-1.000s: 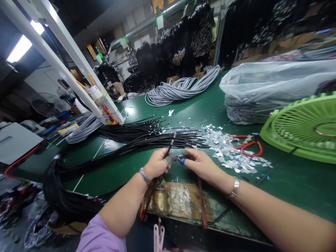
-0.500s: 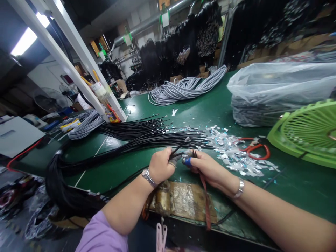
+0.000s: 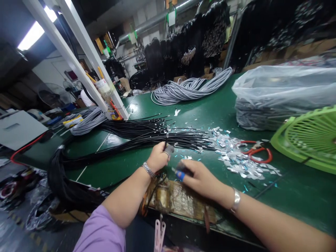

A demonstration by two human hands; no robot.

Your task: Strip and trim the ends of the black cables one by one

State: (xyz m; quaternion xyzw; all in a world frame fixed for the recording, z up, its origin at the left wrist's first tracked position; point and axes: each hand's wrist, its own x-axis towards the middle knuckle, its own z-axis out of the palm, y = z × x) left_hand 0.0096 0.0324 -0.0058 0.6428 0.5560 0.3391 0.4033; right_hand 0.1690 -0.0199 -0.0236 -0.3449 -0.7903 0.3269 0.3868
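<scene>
My left hand (image 3: 158, 158) is closed round a thin black cable (image 3: 166, 141) that stands up from the fist, its stripped tip pointing away from me. My right hand (image 3: 200, 178) is closed near the table's front edge, a thumb wrapped in blue tape (image 3: 180, 175) pinching something small that I cannot make out. The two hands are a short way apart. Just beyond them lies a long bundle of black cables (image 3: 147, 138) across the green table (image 3: 210, 112). A heap of silver foil scraps (image 3: 231, 154) lies to the right of the bundle.
Red-handled scissors (image 3: 256, 152) lie among the scraps. A green fan grille (image 3: 309, 138) and a plastic bag of grey cables (image 3: 278, 94) stand at the right. Grey cable coils (image 3: 189, 89) lie at the back. A white post (image 3: 78, 59) rises at the left. A taped pad (image 3: 178, 197) covers the front edge.
The hands have come apart: my right hand has drawn back toward the front edge, away from the cable. My left hand has moved forward and holds the cable upright again.
</scene>
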